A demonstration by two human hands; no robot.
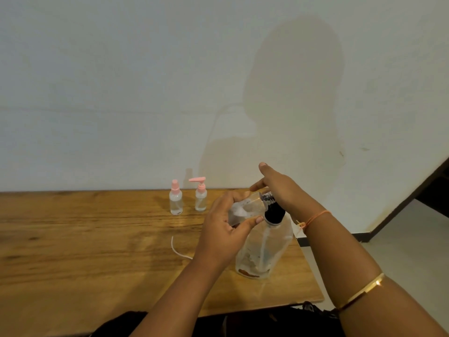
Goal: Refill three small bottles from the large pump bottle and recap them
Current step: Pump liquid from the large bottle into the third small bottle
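Your left hand [226, 229] curls round the small bottle [245, 207], just left of the pump bottle [264, 249] — your right hand [279, 188] rests over its top, fingers [263, 166] straight, both forearms reaching forward.

on the table [73, 239] i see the spray-top bottle [175, 203] just left of the pump-top bottle [201, 201] by the wall [121, 93], the large pump bottle [264, 249] nearer and right of them, a third small bottle [245, 207] in the left hand [223, 229] at its pump head.
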